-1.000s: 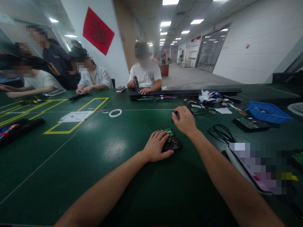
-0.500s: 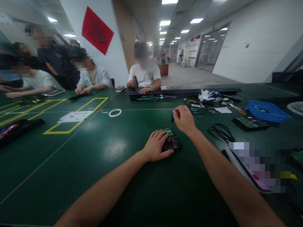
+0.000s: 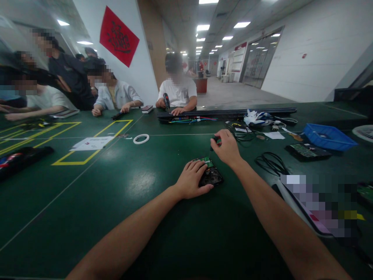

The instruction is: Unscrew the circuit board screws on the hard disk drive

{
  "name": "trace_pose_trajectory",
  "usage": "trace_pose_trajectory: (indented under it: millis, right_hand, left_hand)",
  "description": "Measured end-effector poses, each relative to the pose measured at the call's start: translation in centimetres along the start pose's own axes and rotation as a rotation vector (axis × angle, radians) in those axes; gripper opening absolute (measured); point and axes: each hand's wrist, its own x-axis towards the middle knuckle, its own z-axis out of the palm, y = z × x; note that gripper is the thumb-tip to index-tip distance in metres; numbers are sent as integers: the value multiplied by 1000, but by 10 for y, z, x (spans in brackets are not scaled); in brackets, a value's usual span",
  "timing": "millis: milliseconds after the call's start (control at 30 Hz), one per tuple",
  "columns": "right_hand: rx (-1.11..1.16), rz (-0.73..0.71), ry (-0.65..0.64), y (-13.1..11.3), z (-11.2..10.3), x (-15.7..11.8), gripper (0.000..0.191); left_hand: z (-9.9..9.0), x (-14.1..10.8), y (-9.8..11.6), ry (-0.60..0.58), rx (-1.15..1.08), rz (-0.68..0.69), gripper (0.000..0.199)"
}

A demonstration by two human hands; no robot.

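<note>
A black device (image 3: 214,178) with a green circuit board (image 3: 208,162) lies flat on the green table (image 3: 145,225). My left hand (image 3: 192,179) rests over its left side, fingers on the board's edge and thumb stretched along the near side. My right hand (image 3: 225,147) is closed around the dark handle of a screwdriver (image 3: 215,140), held upright above the board's far right corner. The thin shaft points down at the board; whether its tip touches cannot be made out.
Right: black cables (image 3: 271,163), a second device (image 3: 309,151), a blue tray (image 3: 329,137) and a blurred-out flat object (image 3: 317,210). Ahead: a long black bar (image 3: 233,112), white gloves (image 3: 256,118), a white ring (image 3: 141,139). Across the table a person (image 3: 177,91) holds a power drill.
The fingers of my right hand have shifted slightly around the screwdriver handle. My left hand stays in place. A seated person at the back left has moved their hands apart.
</note>
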Motion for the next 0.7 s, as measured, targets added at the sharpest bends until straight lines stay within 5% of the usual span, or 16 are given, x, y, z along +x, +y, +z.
trace_pose_trajectory:
  millis: [700]
  right_hand:
    - [-75, 20, -52, -3, -1, 0, 17]
  left_hand:
    - [2, 0, -2, -1, -3, 7, 87]
